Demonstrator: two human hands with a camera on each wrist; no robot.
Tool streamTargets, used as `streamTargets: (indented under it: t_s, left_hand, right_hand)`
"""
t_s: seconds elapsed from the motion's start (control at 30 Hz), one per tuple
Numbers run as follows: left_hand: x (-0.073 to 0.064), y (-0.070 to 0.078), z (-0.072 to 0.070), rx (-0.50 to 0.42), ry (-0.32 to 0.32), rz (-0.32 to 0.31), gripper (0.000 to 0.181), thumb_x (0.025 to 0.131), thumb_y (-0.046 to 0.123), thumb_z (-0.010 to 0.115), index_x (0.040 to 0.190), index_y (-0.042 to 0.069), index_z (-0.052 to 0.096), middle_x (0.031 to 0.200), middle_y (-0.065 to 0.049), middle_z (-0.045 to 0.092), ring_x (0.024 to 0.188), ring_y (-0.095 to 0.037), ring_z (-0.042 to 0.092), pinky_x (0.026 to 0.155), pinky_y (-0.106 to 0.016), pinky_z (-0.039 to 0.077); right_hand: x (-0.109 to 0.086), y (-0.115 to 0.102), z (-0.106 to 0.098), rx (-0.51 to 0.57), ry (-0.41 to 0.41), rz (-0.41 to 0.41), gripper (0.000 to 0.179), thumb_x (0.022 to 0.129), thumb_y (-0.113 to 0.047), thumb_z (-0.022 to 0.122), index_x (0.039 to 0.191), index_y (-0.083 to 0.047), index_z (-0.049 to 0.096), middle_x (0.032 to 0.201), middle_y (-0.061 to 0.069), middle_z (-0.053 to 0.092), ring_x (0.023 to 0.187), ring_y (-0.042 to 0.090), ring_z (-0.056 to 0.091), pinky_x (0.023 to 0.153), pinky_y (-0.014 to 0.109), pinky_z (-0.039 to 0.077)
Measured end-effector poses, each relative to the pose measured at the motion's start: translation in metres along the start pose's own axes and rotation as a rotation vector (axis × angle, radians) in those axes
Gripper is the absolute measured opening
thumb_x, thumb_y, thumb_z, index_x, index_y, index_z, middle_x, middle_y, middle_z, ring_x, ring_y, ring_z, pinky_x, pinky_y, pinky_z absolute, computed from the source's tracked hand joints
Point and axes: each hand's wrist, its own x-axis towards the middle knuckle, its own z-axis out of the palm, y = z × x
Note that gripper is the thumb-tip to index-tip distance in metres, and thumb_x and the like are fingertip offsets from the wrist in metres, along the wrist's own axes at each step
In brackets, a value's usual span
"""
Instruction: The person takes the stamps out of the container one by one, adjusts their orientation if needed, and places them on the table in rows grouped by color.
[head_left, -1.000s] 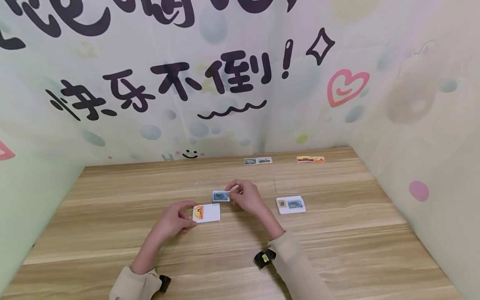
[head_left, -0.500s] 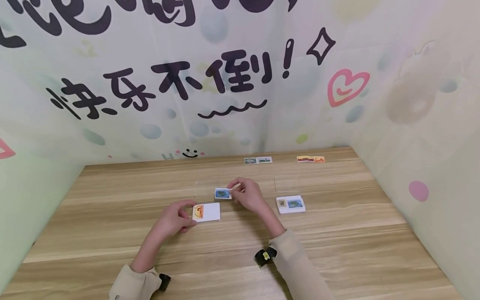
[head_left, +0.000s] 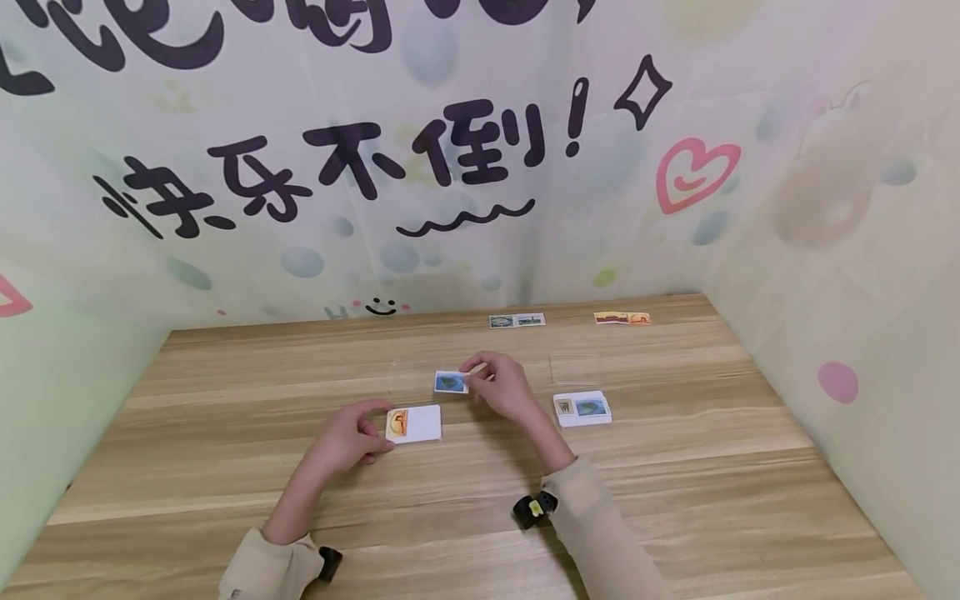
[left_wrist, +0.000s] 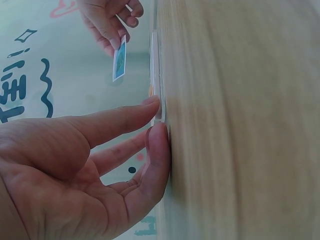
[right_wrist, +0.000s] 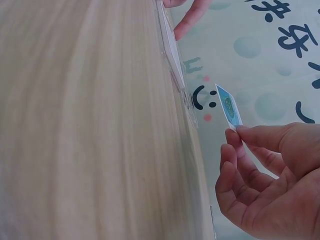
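I had the right hand [head_left: 501, 393] pinching the blue stamp [head_left: 450, 382] at frame centre, the left hand's [head_left: 347, 437] fingers gripping the white card [head_left: 424, 423], lower left. Judged: placement step; next move called for aligning the stamp.

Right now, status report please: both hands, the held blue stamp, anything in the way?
Left hand gripping white card. Right hand pinching blue stamp, held above table. No obstacle seen between blue stamp and white card.
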Motion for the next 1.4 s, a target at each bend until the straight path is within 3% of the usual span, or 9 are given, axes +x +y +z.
streamTargets:
  t_s: [0.77, 1.4]
  left_hand:
    - [-0.0012, 0.0021, -0.0009, 0.0, 0.0, -0.008, 0.057, 0.086, -0.003, 0.081, 0.14, -0.007, 0.06, 0.073, -0.007, 0.056, 0.057, -0.016, 0.053, 0.053, -0.026, 0.046]
    - [-0.0005, 0.0002, -0.0003, -0.001, 0.005, 0.018, 0.057, 0.085, -0.003, 0.082, 0.138, -0.007, 0.061, 0.072, -0.006, 0.057, 0.056, -0.015, 0.054, 0.052, -0.026, 0.046]
  right_hand:
    - [0.0017, 0.0007, -0.0037, -0.008, 0.018, -0.003, 0.008, 0.097, 0.003, 0.069, 0.105, 0.003, 0.072, 0.079, 0.017, 0.073, 0.059, 0.021, 0.062, 0.051, 0.021, 0.037]
    - [0.0063, 0.0039, -0.006, -0.005, 0.042, 0.016, 0.009, 0.097, 0.003, 0.069, 0.105, 0.002, 0.073, 0.08, 0.014, 0.073, 0.06, 0.021, 0.063, 0.049, 0.021, 0.041]
